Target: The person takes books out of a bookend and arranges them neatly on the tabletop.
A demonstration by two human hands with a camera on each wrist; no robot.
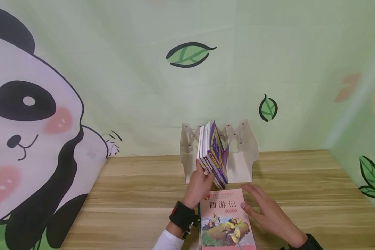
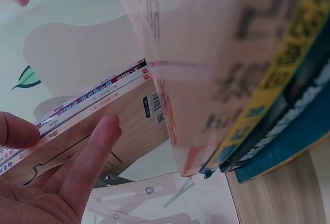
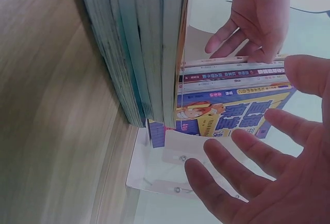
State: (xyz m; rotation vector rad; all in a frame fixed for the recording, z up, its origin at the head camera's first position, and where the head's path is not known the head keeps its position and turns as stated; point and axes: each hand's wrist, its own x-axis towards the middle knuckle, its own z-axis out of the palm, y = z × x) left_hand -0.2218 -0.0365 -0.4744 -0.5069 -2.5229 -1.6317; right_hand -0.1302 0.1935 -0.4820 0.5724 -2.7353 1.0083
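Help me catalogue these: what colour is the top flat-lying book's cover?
The cover is mostly pink, with a printed picture; the head view shows it best.

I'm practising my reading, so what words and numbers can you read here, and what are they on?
"西游记": on the cover of the pink book.
Too small: the print above that title and on the red label below it.
Too blurred: the yellow spine close to the left wrist camera.
Not clear enough: the purple book cover and the thin spines of the upright books.
No number reads beside the barcode.
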